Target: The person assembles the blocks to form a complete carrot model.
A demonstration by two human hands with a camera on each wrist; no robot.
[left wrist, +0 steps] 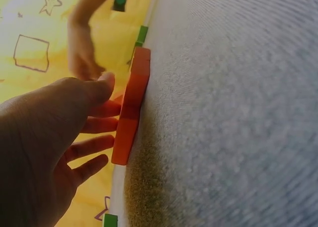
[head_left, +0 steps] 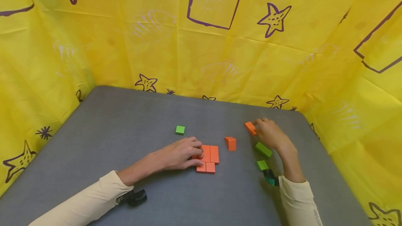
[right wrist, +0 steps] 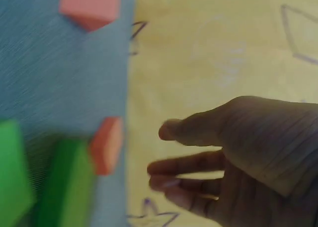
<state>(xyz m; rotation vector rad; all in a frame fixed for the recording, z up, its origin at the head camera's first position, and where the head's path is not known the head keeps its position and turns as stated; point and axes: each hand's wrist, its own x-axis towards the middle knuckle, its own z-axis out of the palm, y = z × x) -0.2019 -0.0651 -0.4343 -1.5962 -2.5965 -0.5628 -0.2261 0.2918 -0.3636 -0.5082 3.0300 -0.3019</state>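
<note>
Several flat orange blocks (head_left: 214, 153) lie side by side in a tight patch on the grey table. On the left edge of that patch rests my left hand (head_left: 183, 152), and the left wrist view shows its fingers (left wrist: 102, 125) loosely extended against the orange pieces. Farther right, my right hand (head_left: 270, 133) is beside a separate orange block (head_left: 250, 128). In the right wrist view its thumb and fingers (right wrist: 194, 162) are apart with nothing between them. An orange wedge-shaped block (head_left: 230, 144) sits between the patch and my right hand.
A long green block (head_left: 263, 150) and a smaller green block (head_left: 262, 165) lie below my right hand, near its wrist. Another green block (head_left: 180, 130) sits beyond my left hand. Yellow printed cloth (head_left: 204, 51) hangs along the back and sides of the table (head_left: 132, 114).
</note>
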